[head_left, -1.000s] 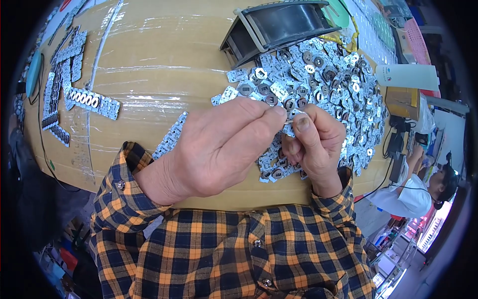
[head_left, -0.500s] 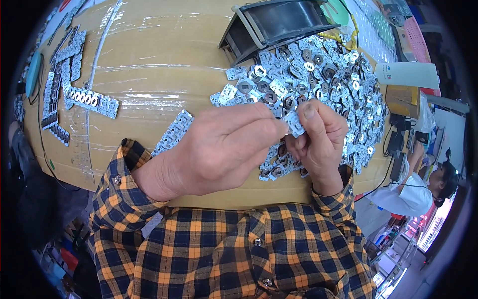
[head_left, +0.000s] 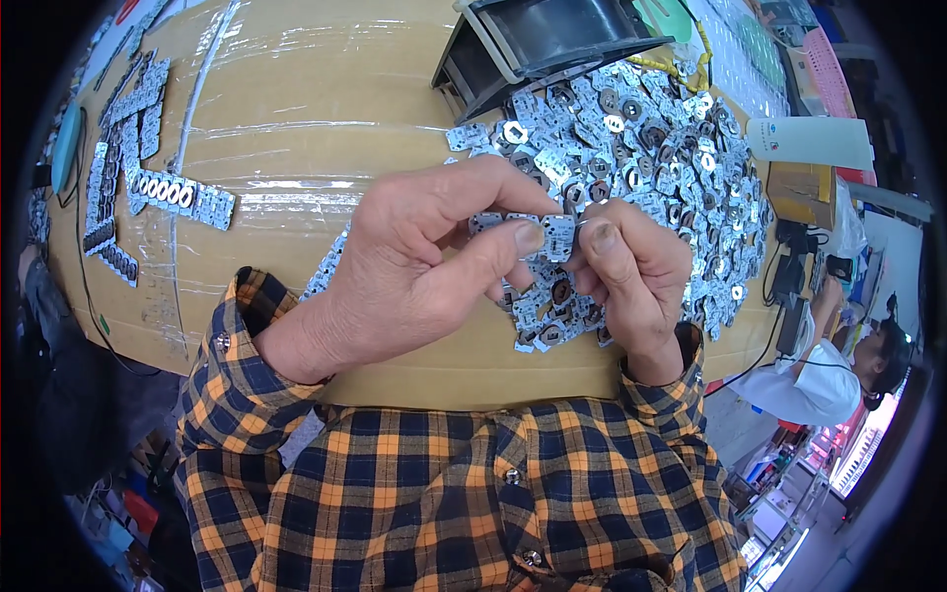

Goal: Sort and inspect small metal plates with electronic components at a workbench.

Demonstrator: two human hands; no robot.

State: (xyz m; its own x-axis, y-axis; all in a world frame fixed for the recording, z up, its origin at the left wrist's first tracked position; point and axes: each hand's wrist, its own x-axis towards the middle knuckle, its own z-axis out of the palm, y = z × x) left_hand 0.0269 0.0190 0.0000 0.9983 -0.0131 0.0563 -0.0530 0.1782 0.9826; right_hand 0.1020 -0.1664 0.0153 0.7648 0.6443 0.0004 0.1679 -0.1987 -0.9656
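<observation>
My left hand [head_left: 434, 247] pinches a small silvery circuit board [head_left: 559, 237] between thumb and fingers, in front of my chest. Another bit of board shows behind the thumb, partly covered by it. My right hand [head_left: 631, 261] is closed at the board's right edge, its thumb pressed on curled fingers. A thin shiny sliver [head_left: 580, 221] shows at those fingertips; what it belongs to is hidden. Beyond and beneath the hands spreads a heap of similar small boards [head_left: 681, 187], many with round dark or pale parts.
A black fan-like housing [head_left: 552, 44] stands behind the heap. Strips of joined boards [head_left: 212, 205] lie on the brown tabletop [head_left: 316, 89] at the left; another strip [head_left: 324, 271] is partly behind my left wrist. A white cup-shaped container [head_left: 809, 143] and a person [head_left: 809, 380] are at the right.
My left hand has turned, so its thumb now shows and presses on the board. The board has shifted slightly left, out from under my right thumb. My right hand has barely moved.
</observation>
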